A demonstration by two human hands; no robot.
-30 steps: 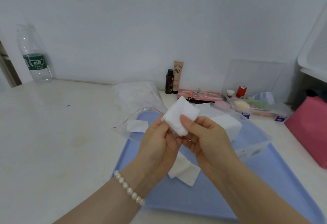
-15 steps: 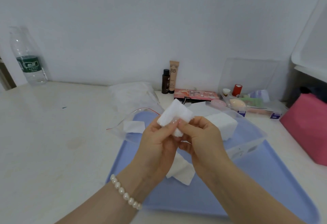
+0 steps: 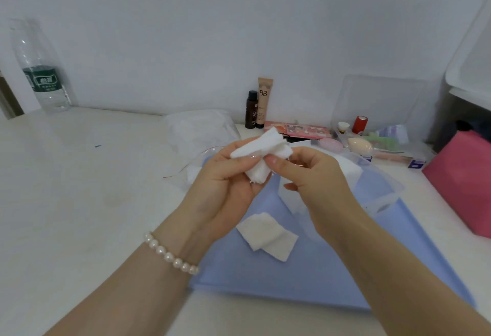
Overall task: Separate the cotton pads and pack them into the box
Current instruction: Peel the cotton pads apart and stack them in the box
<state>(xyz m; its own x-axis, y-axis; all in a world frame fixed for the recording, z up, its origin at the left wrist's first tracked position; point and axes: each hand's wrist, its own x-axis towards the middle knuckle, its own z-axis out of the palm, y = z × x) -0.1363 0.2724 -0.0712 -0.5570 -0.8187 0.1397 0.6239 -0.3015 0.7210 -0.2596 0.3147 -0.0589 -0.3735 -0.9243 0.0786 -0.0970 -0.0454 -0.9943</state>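
Two hands meet above the tray (image 3: 345, 277), both pinching one wad of pads (image 3: 261, 156): the left hand (image 3: 225, 179) has its thumb pressed across the wad, and the right hand (image 3: 310, 173) nips the wad's right edge with thumb and curled fingers. The layers are crumpled, so I cannot tell how many are in the wad. Two loose pads (image 3: 267, 234) lie overlapping on the tray, below the hands. One clear box (image 3: 382, 189) sits on the tray's far right part, holding a white stack (image 3: 350, 171) largely hidden by the right hand. One clear bag (image 3: 191, 165) lies at the tray's far left corner with one pad inside. Beyond the tray stand two tubes (image 3: 259, 103) and one clear organiser (image 3: 382, 139) of small cosmetics. One bottle (image 3: 39, 70) stands far left of the tray
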